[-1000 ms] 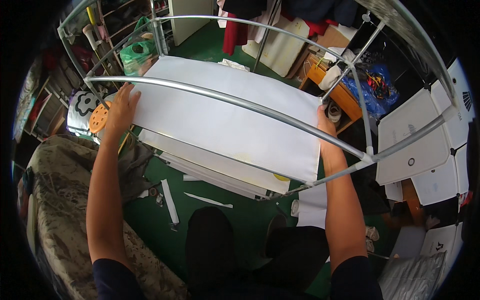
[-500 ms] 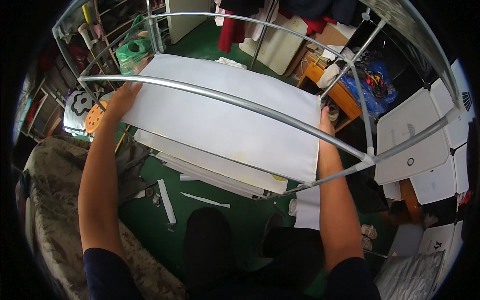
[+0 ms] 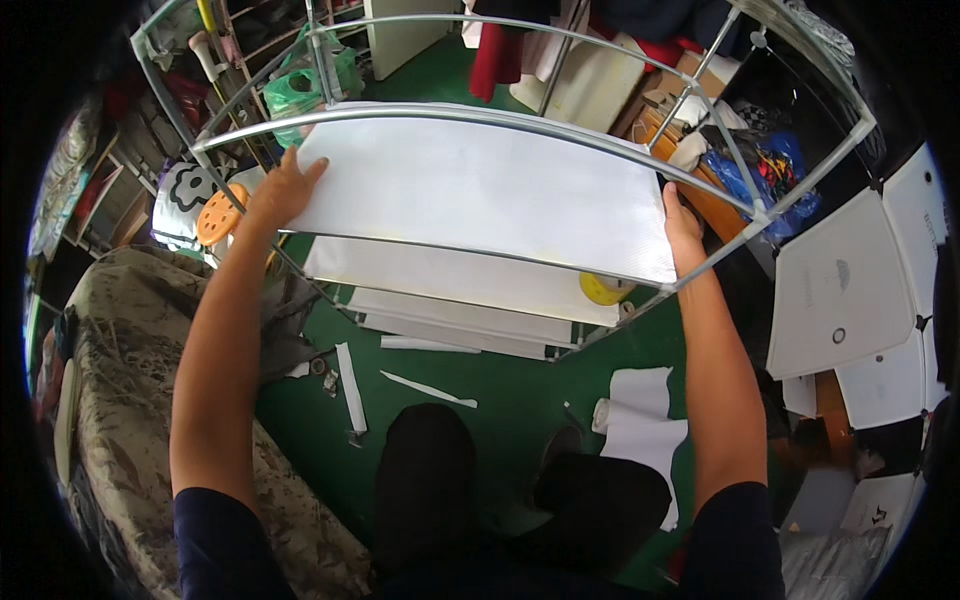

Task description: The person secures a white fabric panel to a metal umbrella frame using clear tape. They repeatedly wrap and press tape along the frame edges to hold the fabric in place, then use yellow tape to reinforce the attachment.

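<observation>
A white sheet (image 3: 480,185) lies across a shelf of a grey metal tube rack (image 3: 455,115). My left hand (image 3: 290,188) rests at the sheet's left end, its fingers spread apart and touching the surface. Along the right edge, my right hand (image 3: 682,225) has its fingers stretched out against the sheet's side; part of its palm is hidden. Under this shelf, another white-covered shelf (image 3: 430,275) bears a roll of yellow tape (image 3: 602,288) near its right end.
White strips (image 3: 352,388) and a partly unrolled white roll (image 3: 640,415) lie on the green floor. A camouflage-covered seat (image 3: 130,330) stands left, white storage panels (image 3: 845,285) right. An orange stool top (image 3: 222,213) and green plastic bag (image 3: 295,92) sit beside the rack's left side.
The view has shifted, showing more of the lower shelves and the tape roll. My left hand has moved further onto the sheet, its fingers spreading. The right hand stays at the right edge.
</observation>
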Motion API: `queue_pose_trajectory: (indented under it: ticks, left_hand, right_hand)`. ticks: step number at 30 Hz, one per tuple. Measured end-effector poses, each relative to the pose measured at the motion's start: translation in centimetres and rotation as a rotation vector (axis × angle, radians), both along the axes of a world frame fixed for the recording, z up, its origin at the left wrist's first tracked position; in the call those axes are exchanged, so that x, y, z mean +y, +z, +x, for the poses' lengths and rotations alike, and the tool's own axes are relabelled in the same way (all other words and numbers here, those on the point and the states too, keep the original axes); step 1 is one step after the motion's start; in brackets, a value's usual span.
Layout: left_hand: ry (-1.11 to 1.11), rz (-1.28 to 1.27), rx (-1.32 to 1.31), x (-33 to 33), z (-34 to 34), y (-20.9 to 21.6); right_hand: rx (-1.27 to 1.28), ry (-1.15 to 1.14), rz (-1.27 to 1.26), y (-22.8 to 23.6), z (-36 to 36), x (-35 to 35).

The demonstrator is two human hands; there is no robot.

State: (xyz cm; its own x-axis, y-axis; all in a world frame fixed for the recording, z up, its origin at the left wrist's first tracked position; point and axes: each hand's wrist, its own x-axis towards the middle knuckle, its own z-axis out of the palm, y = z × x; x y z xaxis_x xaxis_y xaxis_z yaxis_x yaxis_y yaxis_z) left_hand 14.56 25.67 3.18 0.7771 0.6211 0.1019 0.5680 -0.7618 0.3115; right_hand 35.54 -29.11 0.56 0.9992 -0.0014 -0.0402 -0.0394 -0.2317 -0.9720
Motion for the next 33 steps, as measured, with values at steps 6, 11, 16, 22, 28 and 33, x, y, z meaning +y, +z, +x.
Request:
queue_pose_trajectory:
  ticks: [6,11,16,22,28,33]
  left_hand:
    - [-0.16,0.129,-0.118,-2.4,-3.9,0.0]
    - [-0.189,0.272,-0.121,-4.6,-4.2,-0.1]
    - [-0.162,0.319,-0.089,-4.7,-4.2,-0.4]
    - [-0.309,0.395,-0.336,-7.6,-5.5,-0.6]
    - [-0.446,0.38,-0.321,-14.3,-7.9,-0.1]
    - [-0.577,0.336,-0.293,-16.9,-8.7,0.1]
  right_hand:
    - [0.078,0.306,0.28,0.3,0.6,0.3]
    - [-0.095,0.307,0.125,-2.1,3.3,-2.2]
    - [-0.121,0.213,0.103,-3.0,3.6,-2.1]
    - [-0.17,0.128,0.113,-9.9,0.1,-5.3]
    - [0.217,-0.004,-0.224,-11.6,-4.5,-4.3]
    - [0.334,-0.043,-0.223,-9.8,-4.2,-3.6]
